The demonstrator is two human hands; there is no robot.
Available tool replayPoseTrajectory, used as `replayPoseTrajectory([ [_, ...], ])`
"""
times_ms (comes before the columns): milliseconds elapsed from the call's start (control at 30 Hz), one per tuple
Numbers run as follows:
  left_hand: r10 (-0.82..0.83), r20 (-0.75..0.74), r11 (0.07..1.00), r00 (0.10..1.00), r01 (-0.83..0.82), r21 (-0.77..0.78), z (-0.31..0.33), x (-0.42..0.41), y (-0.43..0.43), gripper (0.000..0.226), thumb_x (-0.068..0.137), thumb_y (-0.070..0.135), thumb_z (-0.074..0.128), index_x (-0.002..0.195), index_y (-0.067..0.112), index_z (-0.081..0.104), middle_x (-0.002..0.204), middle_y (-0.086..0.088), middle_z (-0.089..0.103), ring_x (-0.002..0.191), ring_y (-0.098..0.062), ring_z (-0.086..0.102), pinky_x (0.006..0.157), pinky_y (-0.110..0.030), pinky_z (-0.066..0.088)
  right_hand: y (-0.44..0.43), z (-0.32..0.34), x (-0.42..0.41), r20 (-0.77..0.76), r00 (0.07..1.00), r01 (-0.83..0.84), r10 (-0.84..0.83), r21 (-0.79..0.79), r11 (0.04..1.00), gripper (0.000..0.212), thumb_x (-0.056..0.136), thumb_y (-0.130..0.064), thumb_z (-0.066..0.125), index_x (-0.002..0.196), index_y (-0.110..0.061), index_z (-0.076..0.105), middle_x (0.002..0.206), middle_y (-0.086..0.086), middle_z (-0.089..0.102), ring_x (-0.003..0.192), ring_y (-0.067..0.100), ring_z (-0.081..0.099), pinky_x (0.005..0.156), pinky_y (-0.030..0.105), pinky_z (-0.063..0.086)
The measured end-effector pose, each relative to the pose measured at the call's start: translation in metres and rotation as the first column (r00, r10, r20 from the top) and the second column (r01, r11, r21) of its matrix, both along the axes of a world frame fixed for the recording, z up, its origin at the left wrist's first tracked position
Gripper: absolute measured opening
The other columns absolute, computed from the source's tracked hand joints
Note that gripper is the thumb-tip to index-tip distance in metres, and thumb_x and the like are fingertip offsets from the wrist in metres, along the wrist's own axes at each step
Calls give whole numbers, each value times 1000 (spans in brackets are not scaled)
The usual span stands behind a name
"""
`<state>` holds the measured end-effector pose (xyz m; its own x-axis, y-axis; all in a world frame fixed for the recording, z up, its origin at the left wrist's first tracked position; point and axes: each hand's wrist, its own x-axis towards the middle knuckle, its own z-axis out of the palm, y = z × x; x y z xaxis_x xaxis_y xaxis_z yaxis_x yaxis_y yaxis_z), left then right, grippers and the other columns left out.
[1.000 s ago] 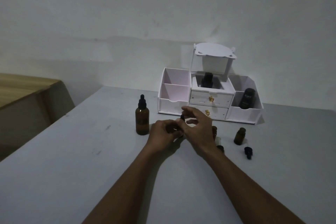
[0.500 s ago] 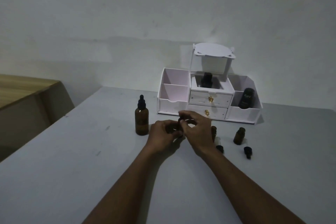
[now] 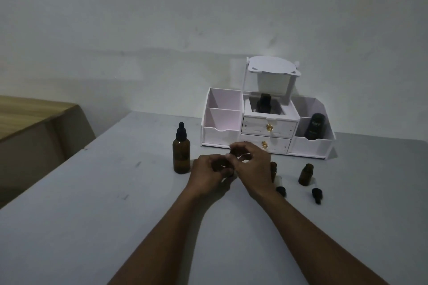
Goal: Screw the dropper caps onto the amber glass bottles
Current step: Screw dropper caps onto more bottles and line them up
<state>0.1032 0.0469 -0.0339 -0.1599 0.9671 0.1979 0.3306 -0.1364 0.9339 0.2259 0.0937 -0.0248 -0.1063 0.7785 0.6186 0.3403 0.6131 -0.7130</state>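
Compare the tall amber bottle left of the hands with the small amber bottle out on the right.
The tall amber bottle is far bigger and already wears a black dropper cap. The small amber bottle is short and open-necked, with a loose dropper cap lying on the table in front of it. Both stand upright, untouched.

The only lettering sits on the dark bottle point(image 3: 314, 126) standing in the right compartment of the white organizer point(image 3: 308, 147), right of centre in the frame. It is a short pale word near the top of the bottle, possibly a brand, but too dim and small to read.
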Motion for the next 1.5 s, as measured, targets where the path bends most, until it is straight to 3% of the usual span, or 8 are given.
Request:
replayPoseTrajectory([
  [200,8,11,1000,1000,-8,-8,1,0,-1,27,86,12,76,111,22,73,101,14,74,82,-4,71,56,-8,49,-2,0,-3,-49,999,-10,8,-29,1000,27,85,-15,75,111,-21,70,97,-20,65,88,-2,66,76,11,55],
  [300,0,14,1000,1000,0,-9,2,0,-1,27,87,12,76,113,20,73,101,13,74,77,-1,71,56,-8,49,0,-2,-1,-20,1000,-14,13,-41,999,24,84,-9,74,106,-18,73,95,-13,69,84,-1,66,76,16,58],
  [467,8,16,1000,1000,-8,2,0,-1,0,24,86,12,76,108,22,74,99,13,75,82,-6,73,61,-13,54,1,-2,-3,-33,999,32,-34,-57,998,20,78,-25,82,93,-19,69,88,-9,68,81,6,66,69,10,54],
  [667,1,21,1000,1000,-1,1,2,-1,-3,28,86,14,76,113,22,73,103,12,74,84,-7,72,61,-13,54,-1,-1,-1,-49,999,0,-3,-69,998,21,86,-8,72,104,-19,73,95,-11,69,84,-3,65,70,5,51],
  [933,19,13,1000,1000,-19,-3,4,1,-3,26,87,13,75,111,22,73,102,11,75,85,-9,72,60,-11,53,0,1,-3,-38,998,47,-50,-52,998,20,79,-23,81,96,-20,70,86,-15,66,80,1,66,68,2,49],
  [1033,16,-7,1000,1000,-16,6,4,0,-4,26,87,14,76,112,22,74,102,12,74,83,-7,72,58,-10,51,-2,0,-2,-49,998,25,-26,-29,999,28,82,-16,78,108,-20,71,97,-16,68,85,-5,65,72,4,51],
  [1133,8,17,1000,1000,-8,3,5,0,-5,27,88,13,75,114,20,73,101,12,74,79,-3,71,58,-10,52,-2,0,-1,-9,1000,25,-26,-28,999,23,84,-8,74,105,-16,74,97,-7,71,82,-7,64,74,5,52],
  [1500,40,-34,999,999,-39,28,7,3,-7,27,87,14,76,112,24,73,100,15,73,84,-5,71,62,-7,52,0,-1,-1,-2,999,36,-36,-32,999,21,81,-13,78,101,-15,74,89,-12,69,81,-4,65,71,2,49],
])
